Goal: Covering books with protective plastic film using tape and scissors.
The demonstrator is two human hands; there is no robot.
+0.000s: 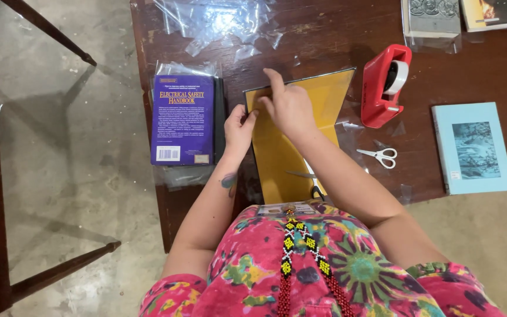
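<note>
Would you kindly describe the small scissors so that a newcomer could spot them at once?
Start at the dark brown wooden table and find the red plastic tape dispenser right of the person's right hand. Just below it lie the small white-handled metal scissors, closed, beside the pale blue book. Unlike the black-handled scissors on the yellow sheet, their handles are white.

Soft, even daylight is filling the scene, fairly bright. Glare is glinting off the crumpled clear plastic sheets (218, 20) at the top. Chair legs (48, 26) are casting long, faint shadows across the concrete floor (71, 147). Focus is holding sharp throughout; straight lines are bending slightly toward the edges.
</note>
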